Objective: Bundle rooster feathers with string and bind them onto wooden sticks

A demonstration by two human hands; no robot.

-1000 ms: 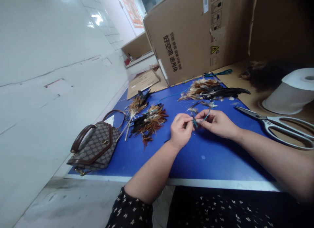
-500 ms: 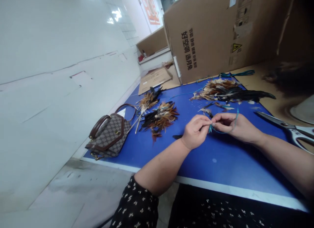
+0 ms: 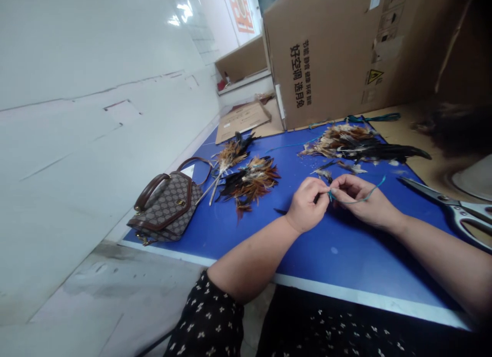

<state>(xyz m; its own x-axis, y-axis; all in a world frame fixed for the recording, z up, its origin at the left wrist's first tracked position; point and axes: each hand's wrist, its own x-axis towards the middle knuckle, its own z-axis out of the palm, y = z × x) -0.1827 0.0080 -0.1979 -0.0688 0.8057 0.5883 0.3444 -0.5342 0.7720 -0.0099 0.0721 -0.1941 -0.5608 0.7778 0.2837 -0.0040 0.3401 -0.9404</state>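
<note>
My left hand [image 3: 307,206] is closed, with dark feather showing between its fingers. A black feather tip [image 3: 280,211] sticks out on the hand's left side. My right hand [image 3: 359,199] meets it fingertip to fingertip, pinching a thin teal cord [image 3: 374,189]. The cord is wound at the fingertips, and its loose end curves up to the right. Just beyond the hands, several loose small feathers [image 3: 351,167] lie on the blue table mat [image 3: 334,250]. Behind them rests a large pile of brown, cream and black feathers [image 3: 342,142].
Large scissors [image 3: 448,199] lie at the right. Left of my hands are a brown-black feather bunch [image 3: 253,180], another bunch with pale stems [image 3: 230,154], and a patterned handbag [image 3: 169,208]. A big cardboard box [image 3: 330,65] stands behind, with a teal cord bundle [image 3: 378,117] by it.
The cord's loose end has swung outward to the right of my right hand. Both hands stay together, their grip much the same. The view has shifted slightly.
</note>
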